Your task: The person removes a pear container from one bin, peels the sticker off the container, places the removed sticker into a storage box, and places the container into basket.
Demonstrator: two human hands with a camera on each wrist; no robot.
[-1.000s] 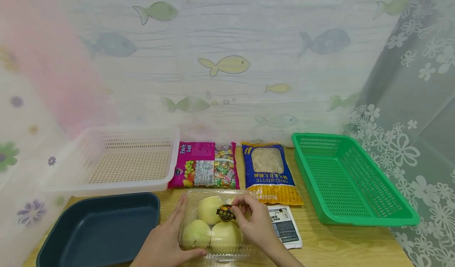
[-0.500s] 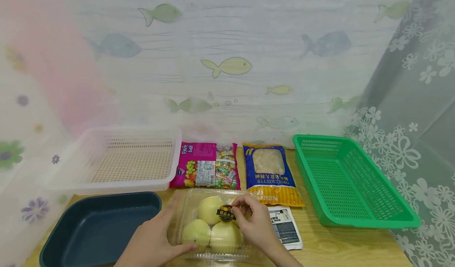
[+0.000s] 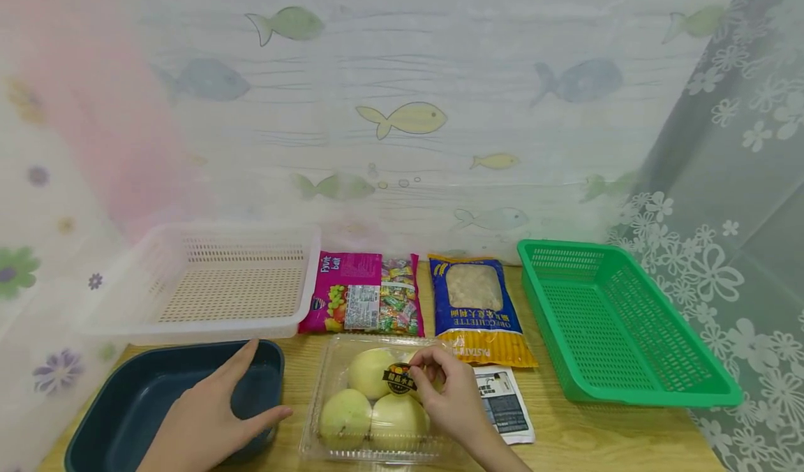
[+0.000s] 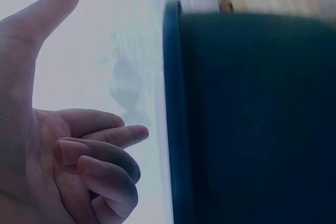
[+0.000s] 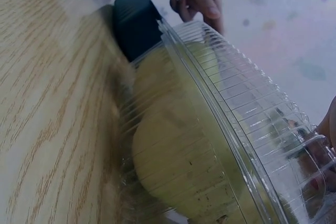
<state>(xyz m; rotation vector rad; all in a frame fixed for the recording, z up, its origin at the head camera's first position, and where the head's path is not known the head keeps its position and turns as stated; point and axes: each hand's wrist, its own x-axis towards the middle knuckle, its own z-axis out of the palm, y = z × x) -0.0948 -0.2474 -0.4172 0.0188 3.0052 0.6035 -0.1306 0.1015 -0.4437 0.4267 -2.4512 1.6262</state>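
Observation:
A clear plastic clamshell box point(image 3: 326, 367) of round, pale yellow-green fruits point(image 3: 345, 416) sits on the wooden table, its lid down. On the lid is a black round sticker point(image 3: 397, 380) with lettering and a fruit picture. My right hand point(image 3: 449, 395) pinches the sticker's right edge between thumb and forefinger. My left hand point(image 3: 210, 416) is away from the box, over the dark blue basin point(image 3: 151, 388), holding nothing. Its thumb is spread wide, and in the left wrist view the other fingers point(image 4: 105, 177) are loosely bent beside the basin's rim.
Behind the basin is a white perforated basket point(image 3: 241, 329); a green one point(image 3: 653, 392) stands at right. A pink candy bag point(image 3: 352, 269) and a blue-and-yellow pasta bag point(image 3: 477, 318) lie behind the box. A white-and-black packet point(image 3: 509, 406) lies beside my right wrist.
My left hand has let go of the box's left side and moved left over the basin. My right hand stays at the sticker, nearly still.

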